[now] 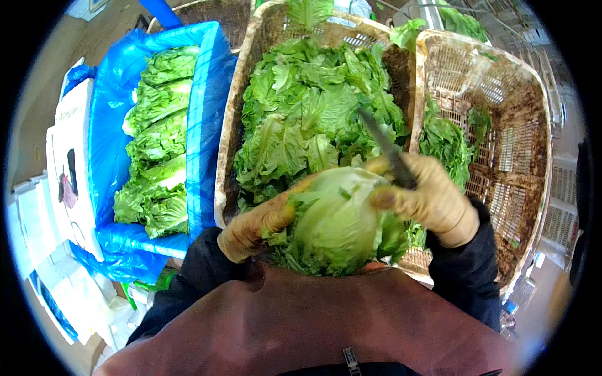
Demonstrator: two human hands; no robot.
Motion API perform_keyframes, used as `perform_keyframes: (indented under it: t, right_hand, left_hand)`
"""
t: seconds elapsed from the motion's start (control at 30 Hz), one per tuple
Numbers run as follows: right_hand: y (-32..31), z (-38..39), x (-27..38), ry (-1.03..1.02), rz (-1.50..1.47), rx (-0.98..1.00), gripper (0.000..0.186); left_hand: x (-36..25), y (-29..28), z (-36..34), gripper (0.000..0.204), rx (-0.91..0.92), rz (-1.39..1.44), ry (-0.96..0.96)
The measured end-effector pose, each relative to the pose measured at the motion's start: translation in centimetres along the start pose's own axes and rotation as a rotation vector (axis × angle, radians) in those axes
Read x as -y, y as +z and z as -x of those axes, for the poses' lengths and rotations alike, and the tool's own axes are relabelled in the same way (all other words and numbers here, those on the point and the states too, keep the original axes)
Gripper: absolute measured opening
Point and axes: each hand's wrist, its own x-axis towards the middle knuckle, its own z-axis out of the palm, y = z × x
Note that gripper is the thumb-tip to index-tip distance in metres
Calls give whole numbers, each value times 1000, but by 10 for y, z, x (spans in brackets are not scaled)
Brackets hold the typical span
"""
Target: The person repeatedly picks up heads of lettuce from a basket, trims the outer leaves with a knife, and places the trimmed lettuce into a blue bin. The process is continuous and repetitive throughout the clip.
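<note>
Fingers of the gloved right hand [436, 199] clamp a knife [385, 145]; the lettuce head [335, 229] sits just left of them, between both hands, with fingers of the left hand [260, 225] clasping its left side.

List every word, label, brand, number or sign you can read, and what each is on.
None: I can read no text in this view.
White box at the left: dark and purplish marks, too small and blurred to tell whether any are letters.
Knife: blurred, no lettering made out.
Blue liner, right-hand crate: no lettering made out.
</note>
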Motion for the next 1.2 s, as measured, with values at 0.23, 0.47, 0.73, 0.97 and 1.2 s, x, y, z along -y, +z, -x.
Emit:
perform_keyframes:
  t: [0.23,0.47,0.73,0.97,1.2]
  right_hand:
    - [-11,0,8,-360,43,-268,68]
    - [13,-3,-35,-63,8,-101,65]
    - [59,-38,-8,-103,21,-41,74]
    - [95,-73,29,-277,-162,-197,94]
    - [167,-109,-2,-95,-331,66,60]
  left_hand:
    - [2,12,1,90,33,25,-68]
    - [-27,-16,20,97,-555,-606,414]
    - [6,4,25,119,-416,-837,308]
    - [-82,-87,173,58,-1026,127,754]
    - [-47,-390,333,87,-2424,-798,794]
